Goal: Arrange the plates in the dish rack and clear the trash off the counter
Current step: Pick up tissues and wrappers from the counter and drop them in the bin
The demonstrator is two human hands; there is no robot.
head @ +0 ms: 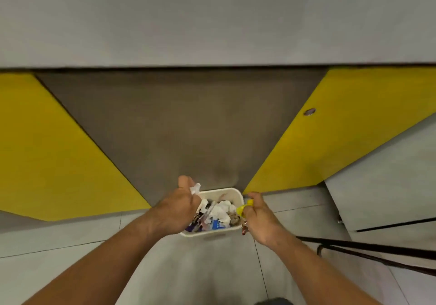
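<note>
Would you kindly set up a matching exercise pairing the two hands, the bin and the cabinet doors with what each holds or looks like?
Things:
1. left hand
2. right hand
3. waste bin
4. cabinet doors

Descriptions:
A. yellow panels
B. grips a yellow scrap
C. cream, holds crumpled paper and wrappers
D. grips white crumpled paper

Pairs: 1-D, 2-B, 3-C, 4-A

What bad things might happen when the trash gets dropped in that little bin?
The small cream plastic bin already looks nearly full of crumpled paper and wrappers, so new pieces might bounce out onto the grey floor tiles. The right hand holds its yellow scrap near the bin's edge, so it may miss. The left hand's white crumpled tissue could drift.
</note>
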